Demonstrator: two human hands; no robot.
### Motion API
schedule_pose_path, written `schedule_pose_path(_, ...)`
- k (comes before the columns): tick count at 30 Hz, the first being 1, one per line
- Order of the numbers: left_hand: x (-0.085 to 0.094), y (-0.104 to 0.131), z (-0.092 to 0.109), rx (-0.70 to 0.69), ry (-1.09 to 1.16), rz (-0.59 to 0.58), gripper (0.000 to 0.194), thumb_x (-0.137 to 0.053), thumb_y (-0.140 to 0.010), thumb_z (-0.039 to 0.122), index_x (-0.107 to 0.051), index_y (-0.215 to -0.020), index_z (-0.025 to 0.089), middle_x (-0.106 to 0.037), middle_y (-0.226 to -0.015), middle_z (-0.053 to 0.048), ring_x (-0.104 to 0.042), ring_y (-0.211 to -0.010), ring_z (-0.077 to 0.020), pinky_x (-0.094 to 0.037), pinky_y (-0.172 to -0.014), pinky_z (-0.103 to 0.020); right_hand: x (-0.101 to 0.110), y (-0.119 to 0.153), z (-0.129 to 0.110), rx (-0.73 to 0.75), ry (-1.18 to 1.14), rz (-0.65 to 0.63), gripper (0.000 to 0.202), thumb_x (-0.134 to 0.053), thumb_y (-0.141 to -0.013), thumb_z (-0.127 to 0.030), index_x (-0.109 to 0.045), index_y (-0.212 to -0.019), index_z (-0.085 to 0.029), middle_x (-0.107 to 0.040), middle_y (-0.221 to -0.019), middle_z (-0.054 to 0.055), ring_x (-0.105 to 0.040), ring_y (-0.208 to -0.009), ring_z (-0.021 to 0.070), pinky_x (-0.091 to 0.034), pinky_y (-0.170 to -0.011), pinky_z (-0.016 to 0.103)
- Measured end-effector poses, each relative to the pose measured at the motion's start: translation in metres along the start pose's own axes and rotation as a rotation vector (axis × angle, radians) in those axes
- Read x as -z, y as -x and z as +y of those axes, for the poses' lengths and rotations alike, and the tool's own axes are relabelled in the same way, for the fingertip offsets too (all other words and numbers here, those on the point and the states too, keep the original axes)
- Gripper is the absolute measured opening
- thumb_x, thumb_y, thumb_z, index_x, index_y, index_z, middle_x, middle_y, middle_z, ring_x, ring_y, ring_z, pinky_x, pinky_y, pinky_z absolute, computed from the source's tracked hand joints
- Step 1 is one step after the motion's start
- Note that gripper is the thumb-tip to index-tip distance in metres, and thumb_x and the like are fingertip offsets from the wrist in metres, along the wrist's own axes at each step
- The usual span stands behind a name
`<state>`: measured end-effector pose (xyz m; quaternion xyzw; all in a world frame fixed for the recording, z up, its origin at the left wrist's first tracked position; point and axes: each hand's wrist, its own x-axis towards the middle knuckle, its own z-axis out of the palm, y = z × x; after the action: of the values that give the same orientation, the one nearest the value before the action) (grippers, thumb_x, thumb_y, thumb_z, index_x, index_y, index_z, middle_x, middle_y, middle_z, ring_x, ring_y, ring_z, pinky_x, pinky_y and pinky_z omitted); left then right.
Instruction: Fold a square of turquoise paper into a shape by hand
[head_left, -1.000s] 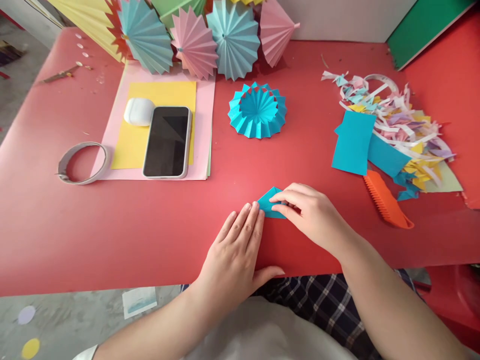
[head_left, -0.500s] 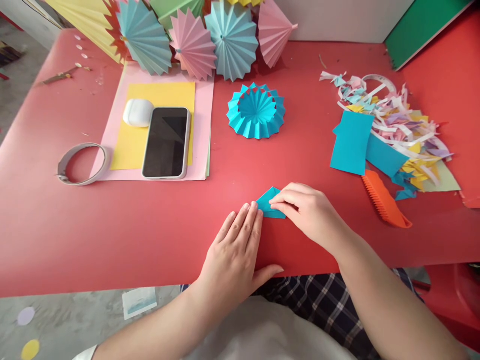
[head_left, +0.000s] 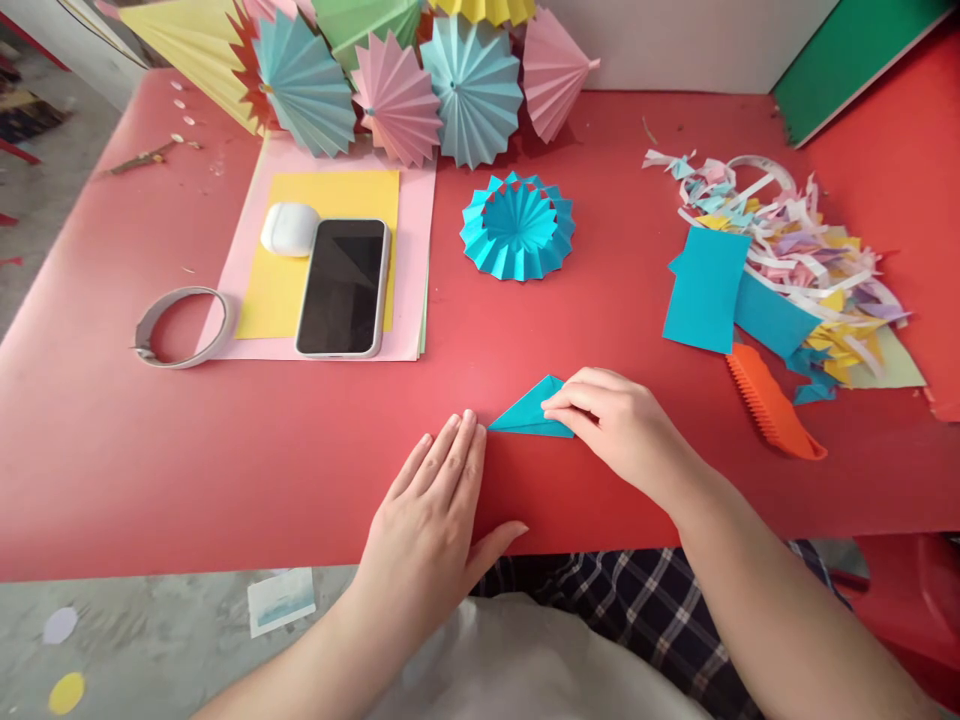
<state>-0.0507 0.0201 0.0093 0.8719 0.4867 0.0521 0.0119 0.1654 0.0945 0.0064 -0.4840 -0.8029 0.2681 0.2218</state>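
A small piece of blue paper (head_left: 526,412), folded to a long pointed triangle, lies on the red table near its front edge. My right hand (head_left: 611,412) is closed in a pinch at the paper's right part; its fingertips cover some of the folds. Flat on the table to the left is my left hand (head_left: 435,500), fingers stretched out and thumb apart. Its fingertips are just beside the paper's left point. Behind both hands stands a pleated blue paper ring (head_left: 517,228) with a fan-like centre.
Left of centre, a phone (head_left: 343,288) and a white earbud case (head_left: 289,229) rest on yellow and pink sheets. A tape roll (head_left: 184,292) lies further left. Blue paper pieces (head_left: 709,290), paper scraps (head_left: 795,235) and an orange comb (head_left: 772,405) are right. Folded paper umbrellas (head_left: 471,95) line the back.
My left hand has slid left off the folded blue paper, baring its left point. My right hand has stayed at the paper's right part. The view has shifted slightly.
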Motion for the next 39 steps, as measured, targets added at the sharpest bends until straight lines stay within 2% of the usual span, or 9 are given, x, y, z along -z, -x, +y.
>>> schedule_pose_path(4, 0.004, -0.001, 0.0, 0.035, 0.001, 0.003, 0.077, -0.042, -0.085, 0.057, -0.03, -0.136, 0.001, -0.034, -0.142, -0.018, -0.032, -0.132, -0.0282, -0.033, -0.106, -0.042, 0.0, 0.0, 0.001, 0.007, 0.0, 0.004, 0.012, -0.055, -0.083, -0.014, -0.065, -0.077, -0.015, -0.062, -0.077, 0.005, -0.056, -0.072, 0.014, -0.045, -0.066, 0.026)
schedule_pose_path(6, 0.004, -0.006, 0.005, -0.031, 0.015, 0.009, 0.074, -0.041, -0.086, 0.055, -0.03, -0.137, 0.002, -0.031, -0.144, -0.018, -0.027, -0.134, -0.0282, -0.03, -0.108, -0.042, 0.0, -0.001, 0.0, 0.014, 0.001, 0.006, 0.012, -0.056, -0.083, -0.014, -0.065, -0.077, -0.014, -0.062, -0.077, 0.005, -0.056, -0.072, 0.0141, -0.045, -0.067, 0.026)
schedule_pose_path(9, 0.0, -0.016, 0.014, -0.139, 0.039, -0.013, 0.078, -0.034, -0.086, 0.061, -0.031, -0.136, 0.002, -0.029, -0.145, -0.016, -0.023, -0.135, -0.028, -0.027, -0.11, -0.042, 0.0, -0.001, 0.0, 0.018, 0.003, 0.005, 0.012, -0.055, -0.084, -0.015, -0.065, -0.078, -0.014, -0.062, -0.077, 0.005, -0.056, -0.073, 0.0141, -0.045, -0.069, 0.026)
schedule_pose_path(12, -0.007, -0.023, 0.02, -0.118, 0.03, -0.055, 0.084, -0.027, -0.084, 0.066, -0.033, -0.135, 0.0, -0.029, -0.144, -0.018, -0.024, -0.135, -0.0295, -0.028, -0.109, -0.042, 0.0, -0.001, 0.0, 0.014, 0.012, 0.003, 0.014, -0.053, -0.085, -0.016, -0.065, -0.078, -0.015, -0.062, -0.077, 0.005, -0.056, -0.073, 0.0143, -0.045, -0.07, 0.027)
schedule_pose_path(16, -0.01, -0.025, 0.023, -0.095, -0.003, -0.063, 0.085, -0.024, -0.085, 0.066, -0.031, -0.135, -0.002, -0.029, -0.144, -0.02, -0.025, -0.134, -0.0299, -0.029, -0.108, -0.043, -0.001, -0.001, 0.0, 0.019, 0.022, 0.003, 0.013, -0.053, -0.085, -0.016, -0.064, -0.077, -0.014, -0.061, -0.077, 0.005, -0.056, -0.073, 0.0143, -0.045, -0.07, 0.027)
schedule_pose_path(23, -0.009, -0.025, 0.026, -0.064, -0.031, -0.071, 0.084, -0.025, -0.085, 0.065, -0.033, -0.135, -0.002, -0.03, -0.143, -0.02, -0.029, -0.132, -0.0309, -0.032, -0.107, -0.043, 0.0, -0.002, -0.001, 0.007, 0.024, -0.015, 0.014, -0.053, -0.085, -0.016, -0.064, -0.077, -0.015, -0.061, -0.076, 0.005, -0.056, -0.073, 0.0146, -0.046, -0.069, 0.027)
schedule_pose_path(28, -0.004, -0.03, 0.027, -0.043, -0.029, -0.063, 0.083, -0.022, -0.086, 0.065, -0.035, -0.134, -0.001, -0.034, -0.141, -0.019, -0.031, -0.132, -0.0309, -0.03, -0.107, -0.045, -0.001, -0.002, 0.0, 0.02, 0.037, -0.001, 0.015, -0.053, -0.085, -0.015, -0.065, -0.077, -0.014, -0.062, -0.076, 0.006, -0.057, -0.073, 0.0151, -0.046, -0.068, 0.027)
schedule_pose_path(35, -0.011, -0.036, 0.026, -0.147, -0.007, -0.065, 0.089, -0.018, -0.083, 0.068, -0.028, -0.137, -0.002, -0.026, -0.145, -0.02, -0.021, -0.136, -0.0296, -0.023, -0.111, -0.041, -0.005, -0.001, 0.002, 0.033, 0.056, 0.023, 0.017, -0.051, -0.085, -0.015, -0.066, -0.076, -0.014, -0.062, -0.075, 0.006, -0.057, -0.072, 0.0147, -0.047, -0.069, 0.027)
schedule_pose_path(39, -0.014, -0.034, 0.025, -0.146, 0.003, -0.073, 0.095, -0.016, -0.08, 0.072, -0.026, -0.138, -0.003, -0.023, -0.146, -0.021, -0.017, -0.137, -0.031, -0.021, -0.112, -0.042, 0.002, 0.005, 0.001, -0.004, 0.081, 0.041, 0.012, -0.055, -0.084, -0.019, -0.066, -0.089, -0.016, -0.062, -0.08, 0.005, -0.057, -0.075, 0.0148, -0.046, -0.071, 0.027)
